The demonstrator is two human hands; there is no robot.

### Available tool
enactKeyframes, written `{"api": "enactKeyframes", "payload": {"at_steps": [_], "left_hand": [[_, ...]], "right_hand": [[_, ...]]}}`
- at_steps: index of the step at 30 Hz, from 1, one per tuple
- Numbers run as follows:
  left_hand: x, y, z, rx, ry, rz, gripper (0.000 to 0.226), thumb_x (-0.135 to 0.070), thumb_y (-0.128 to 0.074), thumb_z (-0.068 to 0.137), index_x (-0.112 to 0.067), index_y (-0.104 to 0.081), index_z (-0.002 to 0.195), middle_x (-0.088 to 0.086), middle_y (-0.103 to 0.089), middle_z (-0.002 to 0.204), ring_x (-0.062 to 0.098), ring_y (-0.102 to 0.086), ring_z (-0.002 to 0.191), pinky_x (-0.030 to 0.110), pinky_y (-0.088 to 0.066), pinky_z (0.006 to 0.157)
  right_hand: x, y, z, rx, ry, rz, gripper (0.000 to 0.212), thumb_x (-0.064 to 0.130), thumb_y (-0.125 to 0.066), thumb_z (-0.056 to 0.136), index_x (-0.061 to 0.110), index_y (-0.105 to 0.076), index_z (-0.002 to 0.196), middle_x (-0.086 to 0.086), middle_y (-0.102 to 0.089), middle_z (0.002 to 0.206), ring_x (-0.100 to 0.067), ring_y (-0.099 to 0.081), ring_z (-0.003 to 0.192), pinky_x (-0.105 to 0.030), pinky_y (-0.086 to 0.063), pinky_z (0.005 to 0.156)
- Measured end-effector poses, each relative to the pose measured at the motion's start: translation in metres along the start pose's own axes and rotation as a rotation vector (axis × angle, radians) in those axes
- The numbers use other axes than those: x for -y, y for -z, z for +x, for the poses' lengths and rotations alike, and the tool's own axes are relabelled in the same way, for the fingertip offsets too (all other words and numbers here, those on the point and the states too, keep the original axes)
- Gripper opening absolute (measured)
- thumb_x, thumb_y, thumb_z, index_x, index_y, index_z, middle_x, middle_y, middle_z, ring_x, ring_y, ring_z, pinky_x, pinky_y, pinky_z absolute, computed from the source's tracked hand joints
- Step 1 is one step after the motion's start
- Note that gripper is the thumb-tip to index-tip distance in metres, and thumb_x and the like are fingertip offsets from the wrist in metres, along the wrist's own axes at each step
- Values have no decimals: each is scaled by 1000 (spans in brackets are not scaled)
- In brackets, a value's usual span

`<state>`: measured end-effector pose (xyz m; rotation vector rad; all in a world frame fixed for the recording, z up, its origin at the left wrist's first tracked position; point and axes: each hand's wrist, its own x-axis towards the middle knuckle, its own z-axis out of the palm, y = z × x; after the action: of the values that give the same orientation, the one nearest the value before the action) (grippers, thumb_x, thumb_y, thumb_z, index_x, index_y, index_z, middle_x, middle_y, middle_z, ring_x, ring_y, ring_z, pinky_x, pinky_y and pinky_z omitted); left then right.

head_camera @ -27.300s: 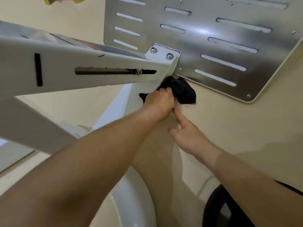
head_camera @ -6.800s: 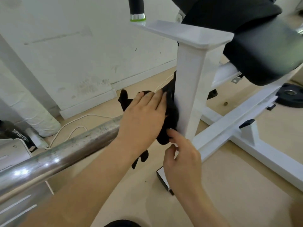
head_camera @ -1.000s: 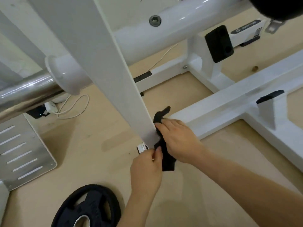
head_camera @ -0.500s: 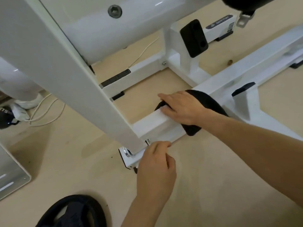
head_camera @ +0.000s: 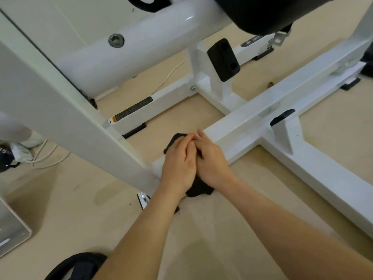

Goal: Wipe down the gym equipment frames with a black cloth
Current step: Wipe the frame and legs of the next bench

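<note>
Black cloth [head_camera: 198, 188] on frame bar [head_camera: 242, 126], beneath left hand [head_camera: 178, 164], right hand [head_camera: 212, 161], fingers flat

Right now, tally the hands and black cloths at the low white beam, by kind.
Black cloth: 1, draped over the white beam
Hands: 2, left hand and right hand, both flat on it
Total: 3

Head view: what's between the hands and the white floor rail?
The black cloth, pressed onto the floor rail under left hand and right hand; head view.
</note>
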<state>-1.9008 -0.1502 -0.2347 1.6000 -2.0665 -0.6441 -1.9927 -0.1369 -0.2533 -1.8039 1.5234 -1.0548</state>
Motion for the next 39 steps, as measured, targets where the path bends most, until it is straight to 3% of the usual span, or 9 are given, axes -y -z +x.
{"api": "enactKeyframes", "payload": {"at_steps": [4, 8, 11, 14, 19, 26, 29, 35, 39], "left_hand": [[18, -27, 4, 198, -77, 555, 82, -61, -23, 92, -12, 0, 153, 10, -2, 161, 24, -1, 148, 38, -3, 120], [6, -37, 35, 140, -55, 772, 97, -46, -66, 82, -5, -8, 149, 19, -35, 141, 33, -39, 128, 38, -30, 108], [-15, -50, 62, 187, 1, 767, 82, -33, -72, 79, -6, -24, 140, 15, -46, 125, 30, -51, 109, 34, -38, 78], [-33, -72, 84, 190, -54, 782, 73, -29, -71, 81, -4, -29, 135, 16, -47, 122, 29, -52, 106, 34, -34, 72], [-67, -109, 124, 182, -186, 776, 70, -29, -68, 84, 0, -30, 135, 17, -51, 120, 27, -55, 103, 32, -35, 69], [-91, -99, 181, 629, -120, 364, 56, -52, -72, 56, -16, -58, 97, 0, -66, 89, 17, -62, 79, 35, -53, 72], [-86, -85, 176, 714, -11, 158, 50, -42, -78, 56, -18, -67, 98, 1, -69, 93, 16, -66, 85, 35, -55, 81], [-58, -45, 142, 790, -6, 725, 40, -46, -79, 62, -22, -60, 88, 0, -65, 88, 20, -63, 82, 37, -55, 83], [-42, -7, 115, 942, 82, 1018, 49, -47, -77, 71, -20, -62, 109, 2, -62, 104, 23, -62, 96, 37, -51, 91]], "right_hand": [[-41, 30, -19, 35, -46, -202, 56, -9, -39, 85, 10, -51, 137, 1, -41, 149, -12, -21, 145, -10, -6, 112], [-58, 39, -27, -135, -126, -215, 55, -7, -41, 77, 8, -61, 125, -2, -56, 132, -19, -45, 127, -28, -36, 108], [-61, 35, -14, -166, -340, -5, 47, -5, -44, 81, 20, -55, 119, 5, -54, 115, -10, -54, 100, -23, -49, 83], [-66, 38, 1, -270, -603, 404, 42, -9, -45, 83, 27, -47, 105, 2, -56, 96, -11, -57, 75, -21, -49, 54], [-86, 70, 13, -437, -663, 486, 46, -9, -45, 83, 25, -48, 113, 1, -56, 85, -13, -57, 73, -22, -48, 61], [-98, 118, 18, -94, -570, 238, 79, -16, -36, 82, 25, -28, 148, 5, -42, 138, -10, -41, 129, -24, -36, 107], [-95, 125, 23, 67, -562, 142, 76, -16, -36, 83, 16, -24, 151, -3, -42, 143, -19, -46, 127, -27, -39, 104], [-56, 86, 18, 317, -416, -103, 75, 0, -43, 86, 25, -18, 152, -10, -58, 126, -29, -56, 111, -35, -48, 91], [-24, 44, 3, 384, -280, -128, 78, 1, -44, 85, 23, -11, 152, -13, -58, 112, -30, -58, 98, -42, -51, 85]]}}
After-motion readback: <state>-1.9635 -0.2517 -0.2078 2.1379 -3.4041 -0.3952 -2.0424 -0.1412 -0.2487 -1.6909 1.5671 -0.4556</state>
